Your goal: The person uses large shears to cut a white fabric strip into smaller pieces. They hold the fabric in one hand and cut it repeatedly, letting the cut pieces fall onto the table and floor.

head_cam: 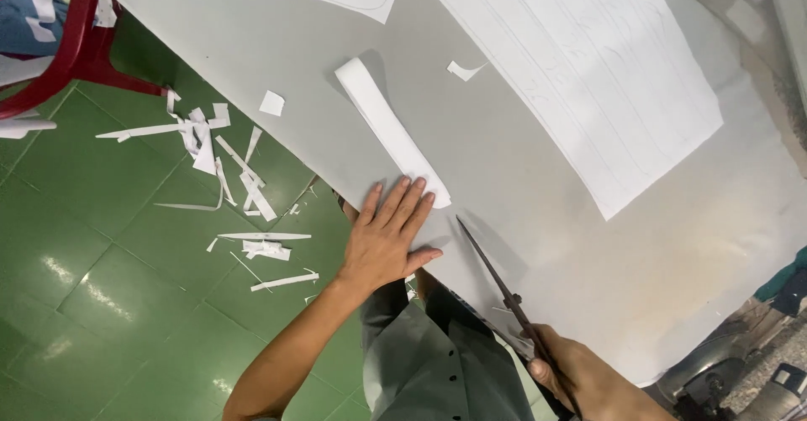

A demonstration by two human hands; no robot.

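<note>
At the near edge of the grey sheet [521, 160]: R hand [580, 379] closed round the scissors [504, 282], blades nearly shut, tip over the sheet. L hand [387, 236] flat, open, fingertips touching the white strip [391, 131] just beyond. Risk, imo: L thumb sits near the blades; sheet could slip w/ light pressure.

Paper strip [391, 127] on table [504, 186], left hand [387, 236] on its end, scissors [504, 291] right
</note>
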